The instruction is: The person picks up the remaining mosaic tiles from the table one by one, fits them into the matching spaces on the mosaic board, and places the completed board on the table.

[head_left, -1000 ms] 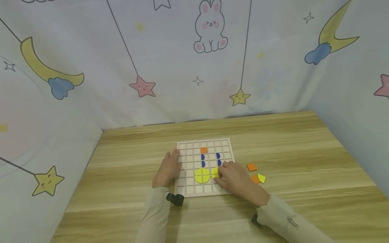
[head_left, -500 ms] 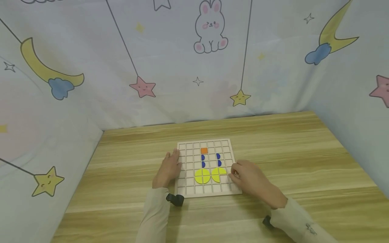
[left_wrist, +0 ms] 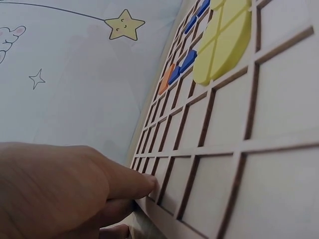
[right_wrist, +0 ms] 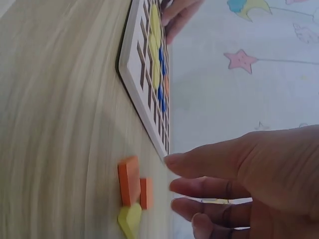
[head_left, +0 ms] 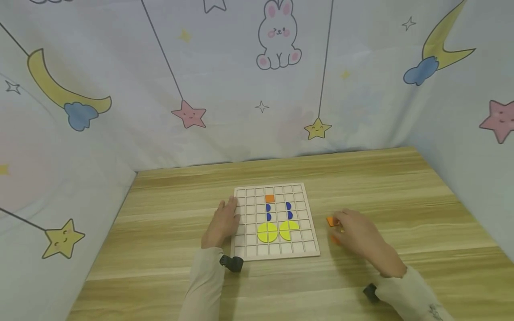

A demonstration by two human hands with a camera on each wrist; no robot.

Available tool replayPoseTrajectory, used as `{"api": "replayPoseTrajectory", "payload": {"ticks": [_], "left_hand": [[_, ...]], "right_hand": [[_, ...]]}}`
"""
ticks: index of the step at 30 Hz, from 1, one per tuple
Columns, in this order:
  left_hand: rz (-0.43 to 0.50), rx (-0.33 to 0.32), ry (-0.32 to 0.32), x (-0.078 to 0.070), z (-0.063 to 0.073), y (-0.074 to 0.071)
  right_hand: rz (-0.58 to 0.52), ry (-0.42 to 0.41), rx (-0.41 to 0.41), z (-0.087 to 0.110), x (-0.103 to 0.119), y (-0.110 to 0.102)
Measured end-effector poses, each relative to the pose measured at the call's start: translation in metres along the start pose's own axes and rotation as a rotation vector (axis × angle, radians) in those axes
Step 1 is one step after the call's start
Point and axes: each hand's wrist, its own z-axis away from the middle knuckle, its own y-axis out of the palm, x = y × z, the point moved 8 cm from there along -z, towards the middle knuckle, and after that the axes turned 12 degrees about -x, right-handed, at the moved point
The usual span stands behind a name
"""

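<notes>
A pale wooden grid board (head_left: 307, 247) lies on the table. One orange square (head_left: 270, 199), several blue half-round pieces (head_left: 268, 216) and yellow quarter-round pieces (head_left: 267, 232) sit in its cells. The yellow ones form a full disc and, beside it, a three-quarter disc (head_left: 287, 229). My left hand (head_left: 221, 223) rests on the board's left edge, a fingertip touching the rim in the left wrist view. Right of the board, my right hand (head_left: 360, 232) hovers over loose pieces with nothing between its fingers. Under it lie two orange pieces (right_wrist: 129, 180) and a yellow quarter piece (right_wrist: 130, 220).
The wood-grain table (head_left: 180, 200) extends around the board on all sides. A pale printed cloth (head_left: 241, 80) with stars, moons and a rabbit stands behind it and along both sides. A small black camera (head_left: 232, 263) is worn on the left wrist.
My right hand has moved right, from the yellow pieces on the board to the loose pieces on the table. The three-quarter yellow disc is now uncovered. My left hand stays put.
</notes>
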Motion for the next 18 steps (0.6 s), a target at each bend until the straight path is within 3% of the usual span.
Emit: {"api": "replayPoseTrajectory", "payload": {"ticks": [8, 18], "left_hand": [[0.002, -0.007, -0.007, -0.002, 0.001, -0.002], [-0.008, 0.002, -0.014, -0.002, 0.001, -0.001]], "right_hand": [[0.056, 0.088, 0.071, 0.012, -0.030, -0.001], [0.059, 0.124, 0.108, 0.019, -0.036, 0.008]]}}
